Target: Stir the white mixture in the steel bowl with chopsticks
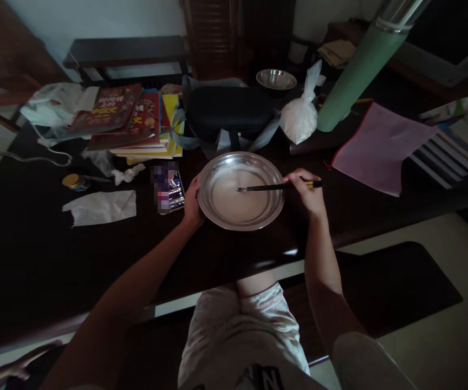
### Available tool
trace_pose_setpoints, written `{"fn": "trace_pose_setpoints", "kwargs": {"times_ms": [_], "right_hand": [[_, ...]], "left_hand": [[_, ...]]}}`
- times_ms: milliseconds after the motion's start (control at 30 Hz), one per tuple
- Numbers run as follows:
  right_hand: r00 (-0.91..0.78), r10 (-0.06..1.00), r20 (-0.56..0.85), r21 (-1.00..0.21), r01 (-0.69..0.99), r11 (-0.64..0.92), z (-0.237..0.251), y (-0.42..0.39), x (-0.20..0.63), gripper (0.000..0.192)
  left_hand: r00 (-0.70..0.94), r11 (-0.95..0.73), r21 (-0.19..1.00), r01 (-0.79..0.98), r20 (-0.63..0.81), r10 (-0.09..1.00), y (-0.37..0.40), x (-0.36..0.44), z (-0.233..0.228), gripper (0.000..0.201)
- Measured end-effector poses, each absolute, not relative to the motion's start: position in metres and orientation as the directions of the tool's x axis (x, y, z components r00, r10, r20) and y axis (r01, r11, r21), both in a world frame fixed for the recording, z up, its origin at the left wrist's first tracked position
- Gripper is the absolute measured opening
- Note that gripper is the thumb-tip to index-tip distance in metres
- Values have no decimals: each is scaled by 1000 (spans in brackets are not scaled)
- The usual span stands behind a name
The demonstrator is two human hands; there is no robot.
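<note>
A wide, shallow metal bowl [242, 223] stands on the dark table in front of me, with a milky whitish liquid [234, 200] in it. My left hand [194, 201] is closed on the bowl's left rim, fingers partly hidden beneath the side. In my right hand [305, 187] is a pair of dark chopsticks [268, 187], held close together at the bowl's right edge. Their tips reach the middle of the liquid. A phone [173, 189] with a lit screen lies just left of my left hand.
Behind the bowl sit a black case [229, 108], a tied bag of white powder [299, 119] and a tall green flask [359, 81]. Books [112, 111], a small jar [75, 182] and tissue [104, 208] are left; a pink mesh pouch [384, 149] is right.
</note>
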State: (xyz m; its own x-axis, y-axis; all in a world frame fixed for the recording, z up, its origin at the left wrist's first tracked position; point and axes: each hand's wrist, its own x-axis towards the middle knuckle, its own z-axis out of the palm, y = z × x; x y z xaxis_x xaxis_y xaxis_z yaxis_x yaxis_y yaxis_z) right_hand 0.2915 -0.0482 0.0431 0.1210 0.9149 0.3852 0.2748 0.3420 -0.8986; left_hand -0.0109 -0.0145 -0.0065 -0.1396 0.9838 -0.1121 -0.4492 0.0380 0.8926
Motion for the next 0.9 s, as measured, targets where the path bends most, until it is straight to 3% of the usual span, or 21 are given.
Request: {"fn": "trace_pose_setpoints", "kwargs": {"times_ms": [67, 233, 400, 567, 733, 900], "right_hand": [[155, 919, 364, -915, 244, 321, 43, -49, 293, 46], [15, 933, 360, -894, 290, 341, 43, -48, 292, 46], [148, 919, 365, -913, 249, 322, 44, -48, 293, 46], [-1, 934, 356, -899, 273, 343, 43, -49, 291, 45], [125, 919, 374, -906, 259, 334, 43, -49, 293, 45], [-20, 931, 365, -892, 279, 355, 43, -48, 291, 45]], "left_hand": [[-149, 37, 887, -460, -118, 982, -14, -10, -6, 23], [-162, 27, 885, -464, -115, 980, -14, -9, -7, 23], [-150, 34, 890, -454, -114, 982, -15, -10, -5, 22], [-143, 45, 883, -468, -126, 982, -15, -10, -3, 18], [-147, 46, 872, -487, -133, 980, -15, -10, -4, 26], [-153, 39, 872, -489, -130, 980, -15, -9, -4, 24]]}}
